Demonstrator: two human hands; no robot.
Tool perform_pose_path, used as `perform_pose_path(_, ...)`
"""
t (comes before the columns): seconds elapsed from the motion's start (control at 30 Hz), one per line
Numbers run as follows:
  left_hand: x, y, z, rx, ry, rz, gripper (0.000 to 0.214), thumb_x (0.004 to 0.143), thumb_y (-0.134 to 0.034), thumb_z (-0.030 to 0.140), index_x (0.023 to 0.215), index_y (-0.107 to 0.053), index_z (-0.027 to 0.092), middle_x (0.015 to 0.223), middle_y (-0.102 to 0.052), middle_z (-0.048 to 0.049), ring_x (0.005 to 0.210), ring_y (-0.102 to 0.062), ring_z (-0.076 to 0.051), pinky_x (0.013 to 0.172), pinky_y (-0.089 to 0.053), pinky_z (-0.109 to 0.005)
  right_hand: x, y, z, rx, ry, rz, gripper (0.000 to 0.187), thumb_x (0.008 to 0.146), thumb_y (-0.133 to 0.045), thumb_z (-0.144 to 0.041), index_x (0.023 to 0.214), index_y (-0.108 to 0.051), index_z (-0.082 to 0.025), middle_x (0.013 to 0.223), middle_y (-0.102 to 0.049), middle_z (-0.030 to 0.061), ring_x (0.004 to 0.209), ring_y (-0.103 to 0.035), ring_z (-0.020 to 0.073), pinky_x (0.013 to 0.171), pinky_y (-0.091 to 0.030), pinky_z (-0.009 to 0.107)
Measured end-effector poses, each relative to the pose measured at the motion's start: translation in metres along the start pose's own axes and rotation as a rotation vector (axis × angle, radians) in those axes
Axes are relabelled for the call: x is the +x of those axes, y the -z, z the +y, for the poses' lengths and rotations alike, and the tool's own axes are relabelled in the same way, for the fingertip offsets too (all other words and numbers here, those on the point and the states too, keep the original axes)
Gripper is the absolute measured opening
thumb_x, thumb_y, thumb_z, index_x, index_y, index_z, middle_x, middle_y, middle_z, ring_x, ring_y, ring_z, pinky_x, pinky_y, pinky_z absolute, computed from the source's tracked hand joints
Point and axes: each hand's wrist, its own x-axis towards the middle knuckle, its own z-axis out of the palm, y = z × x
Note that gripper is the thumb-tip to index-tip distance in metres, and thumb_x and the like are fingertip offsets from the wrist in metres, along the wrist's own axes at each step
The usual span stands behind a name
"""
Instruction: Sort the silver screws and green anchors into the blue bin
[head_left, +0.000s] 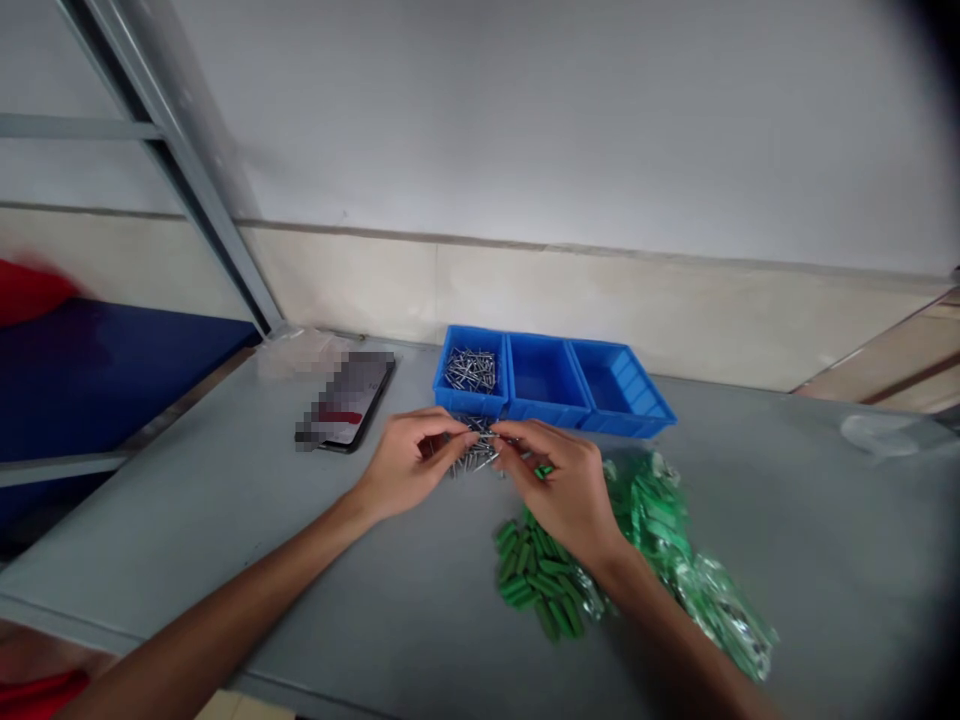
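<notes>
left hand [409, 462] and right hand [566, 485], nearly closed, are pinching apparently one screw [486, 435], likely steadying it, toward the tabletop's [322, 570] back edge.

Your head view received moderate, diffuse light from a source out of frame. The grey wall [525, 110] showed gradual shading, and the table [337, 620] darkened toward its lower right. You had small, bright glare spots on the plastic bags [721, 608]. Soft focus limited the detail you could resolve in the metal pins [474, 461] and green pieces [541, 577]; the red item [30, 292] at the left was blurred. Mosaic blocks masked part of the phone [354, 398]. Wide-angle distortion skewed your outer lines, and black vignetting darkened the right-hand corners
</notes>
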Motion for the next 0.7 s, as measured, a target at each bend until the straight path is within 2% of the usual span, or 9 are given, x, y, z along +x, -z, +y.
perform_pose_path(0.47,0.0002,0.0004,-0.0037,0.037,-0.069,0.012,0.014,0.085,-0.062,0.025,0.081,-0.071,0.015,0.076,-0.068,-0.0036,0.058,-0.054,-0.01,0.051,-0.039,-0.02,-0.0003,0.0003,-0.0031,0.064,-0.039,0.034,0.014,0.085,-0.054,-0.02,0.088,-0.068,-0.02,0.079,-0.071,0.0027,0.06,-0.066,0.0117,0.052,-0.052,0.022)
perform_pose_path(0.7,-0.0001,0.0028,-0.0048,0.043,-0.058,-0.006,0.016,0.086,-0.06,0.026,0.082,-0.071,0.015,0.077,-0.068,-0.004,0.06,-0.055,-0.01,0.053,-0.04,-0.02,-0.0017,-0.0002,-0.003,0.055,-0.034,0.006,0.014,0.085,-0.054,-0.018,0.088,-0.068,-0.02,0.078,-0.07,0.0026,0.061,-0.067,0.0128,0.054,-0.053,0.023)
